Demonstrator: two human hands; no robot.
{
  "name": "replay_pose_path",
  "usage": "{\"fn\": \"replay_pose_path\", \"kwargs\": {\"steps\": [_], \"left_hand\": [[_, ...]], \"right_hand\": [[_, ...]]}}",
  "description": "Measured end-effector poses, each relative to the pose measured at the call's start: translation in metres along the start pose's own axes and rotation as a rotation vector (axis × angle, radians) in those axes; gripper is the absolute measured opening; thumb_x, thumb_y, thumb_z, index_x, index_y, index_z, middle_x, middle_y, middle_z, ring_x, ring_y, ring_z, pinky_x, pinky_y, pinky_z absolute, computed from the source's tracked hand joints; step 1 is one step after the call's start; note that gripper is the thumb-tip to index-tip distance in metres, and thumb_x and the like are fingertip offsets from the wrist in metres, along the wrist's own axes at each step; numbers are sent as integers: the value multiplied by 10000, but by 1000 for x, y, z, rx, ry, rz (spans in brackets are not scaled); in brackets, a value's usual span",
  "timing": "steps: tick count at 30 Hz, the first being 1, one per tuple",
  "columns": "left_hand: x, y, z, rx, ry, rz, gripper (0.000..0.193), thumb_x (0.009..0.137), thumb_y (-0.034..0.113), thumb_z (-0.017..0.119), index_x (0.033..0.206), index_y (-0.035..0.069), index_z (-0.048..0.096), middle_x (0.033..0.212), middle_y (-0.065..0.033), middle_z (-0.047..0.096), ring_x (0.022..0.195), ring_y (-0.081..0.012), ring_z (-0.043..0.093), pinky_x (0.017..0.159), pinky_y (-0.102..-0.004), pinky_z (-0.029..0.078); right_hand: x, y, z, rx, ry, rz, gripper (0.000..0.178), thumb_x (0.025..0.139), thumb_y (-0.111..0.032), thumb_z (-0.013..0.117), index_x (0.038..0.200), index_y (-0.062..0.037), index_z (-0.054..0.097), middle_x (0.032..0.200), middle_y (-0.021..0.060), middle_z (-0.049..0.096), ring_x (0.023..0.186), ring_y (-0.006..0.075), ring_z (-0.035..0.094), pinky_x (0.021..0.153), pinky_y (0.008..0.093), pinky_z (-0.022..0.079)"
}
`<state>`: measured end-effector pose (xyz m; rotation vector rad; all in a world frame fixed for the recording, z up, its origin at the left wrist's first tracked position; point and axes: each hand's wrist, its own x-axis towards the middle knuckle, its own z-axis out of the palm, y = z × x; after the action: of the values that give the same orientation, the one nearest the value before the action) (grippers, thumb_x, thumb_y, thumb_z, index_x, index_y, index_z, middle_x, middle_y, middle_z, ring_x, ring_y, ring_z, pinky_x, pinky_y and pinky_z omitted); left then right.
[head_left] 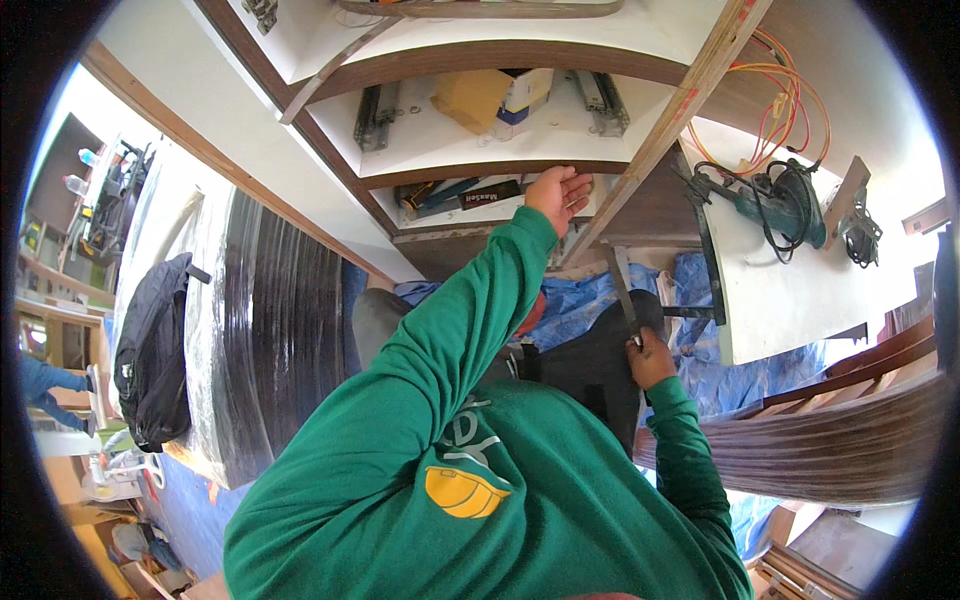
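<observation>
My left hand [562, 197] reaches up to the front edge of a low cabinet shelf [500, 170]. Its palm is turned up and its fingers are loosely apart, with nothing seen in them. Beyond it, a black box [491, 195] and some hand tools [437, 192] lie in the lower compartment. My right hand [651, 358], down by my right knee, is closed round the near end of a long, narrow grey strip [620, 285], possibly metal. The strip points away toward the cabinet. What my right fingers hide at its end I cannot make out.
Metal drawer slides [377, 115], a yellow-brown envelope [470, 98] and a small box [528, 92] occupy the shelf above. At right, a green power tool [785, 205] with cords sits on a white board [765, 300]. Plastic-wrapped panels [280, 290] and a black backpack [155, 350] stand left.
</observation>
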<state>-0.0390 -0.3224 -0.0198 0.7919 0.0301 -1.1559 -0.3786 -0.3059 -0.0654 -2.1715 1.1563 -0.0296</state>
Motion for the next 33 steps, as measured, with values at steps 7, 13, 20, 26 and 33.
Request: {"fn": "replay_pose_path", "kwargs": {"steps": [7,13,20,26,33], "left_hand": [[10,4,-3,79,-1,-2,171,906,217,558,1018,89,535,1090,-150,688,927,-241,646,854,-418,505],[15,3,-2,74,-7,-42,191,897,225,552,1017,76,546,1093,-157,684,961,-253,645,884,-426,502],[18,-2,-2,12,-50,-73,162,901,188,535,1003,66,558,1091,-138,679,1009,-252,625,940,-445,476],[23,-9,-2,3,-109,-88,153,901,184,545,994,69,583,1075,-113,673,1015,-249,616,939,-451,468],[20,-16,4,-57,-110,-96,154,900,144,554,1034,77,590,1091,-67,661,1081,-256,593,949,-456,452]], "right_hand": [[0,-3,0,-16,22,25,310,916,-232,575,1104,12,553,963,301,634,919,515,593,784,539,483],[0,-4,-2,-57,33,-29,307,908,-224,585,1105,11,565,1023,321,624,973,508,591,804,536,484],[3,6,5,-73,25,12,382,910,-243,587,1168,38,563,1035,325,625,969,500,600,811,538,492],[6,16,9,-128,86,-134,359,912,-255,590,1137,23,566,1025,318,625,956,504,599,800,551,490],[3,13,7,-114,82,-136,313,913,-257,590,1101,-11,541,997,295,624,943,508,589,781,564,474]]}}
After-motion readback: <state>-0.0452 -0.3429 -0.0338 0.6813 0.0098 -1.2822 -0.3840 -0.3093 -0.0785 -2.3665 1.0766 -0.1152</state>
